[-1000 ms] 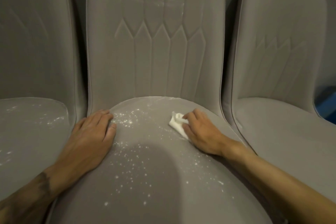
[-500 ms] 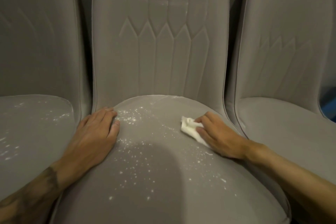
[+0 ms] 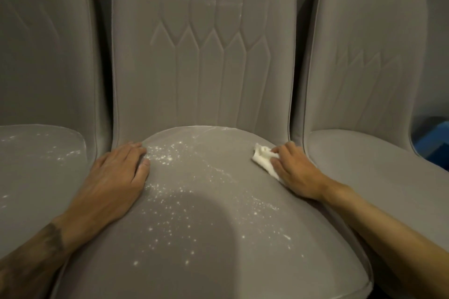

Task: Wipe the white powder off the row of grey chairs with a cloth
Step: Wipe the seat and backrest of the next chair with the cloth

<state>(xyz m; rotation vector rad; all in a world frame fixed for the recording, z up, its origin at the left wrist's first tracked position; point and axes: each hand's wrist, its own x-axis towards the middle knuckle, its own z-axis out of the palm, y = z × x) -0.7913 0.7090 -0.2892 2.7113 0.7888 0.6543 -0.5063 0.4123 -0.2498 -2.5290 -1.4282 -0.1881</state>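
Observation:
Three grey chairs stand side by side. The middle chair has white powder speckled over its seat and faint streaks on its backrest. My right hand presses a small white cloth flat against the seat's right rear edge, fingers over the cloth. My left hand rests flat on the seat's left rear edge, fingers straight, holding nothing. The left chair also carries powder on its seat. The right chair shows no powder.
A blue object shows behind the right chair at the right edge. A dark shadow falls across the front middle of the centre seat. The chairs stand close together with narrow gaps between them.
My right hand has slid the cloth to the right, toward the seat's right edge. The view has shifted slightly left to right. My left hand stays in place.

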